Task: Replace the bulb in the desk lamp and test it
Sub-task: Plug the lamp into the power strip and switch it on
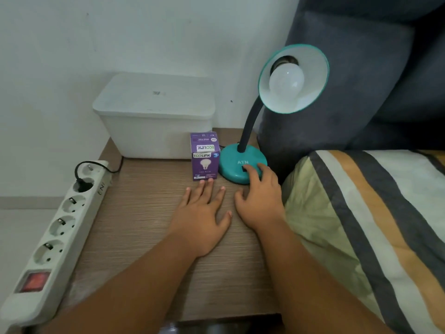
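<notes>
On the wooden table point(149, 237), at about one o'clock from its middle, stands a teal desk lamp point(243, 162) with a round base, a dark bendy neck and a teal shade tipped toward the camera. Screwed into the shade at about one o'clock from the base is a white bulb point(286, 83), which looks unlit, though the pale shade makes that hard to judge. The right hand point(261, 196) rests on the front of the base with its fingers spread loosely, a fingertip at the small dark switch point(243, 168); it grips nothing. The left hand point(204, 213) lies flat on the table at nine o'clock from the right hand, fingers apart and empty, its fingertips just short of a purple bulb box point(205, 156). That box stands upright, touching the lamp base at its nine o'clock. Behind the box at eleven o'clock sits a white lidded bin point(156, 116). Along the table's left edge lies a white power strip point(55, 235) with one black plug point(83, 185) in it and a red switch at its near end. At three o'clock lies a striped pillow point(361, 213).
</notes>
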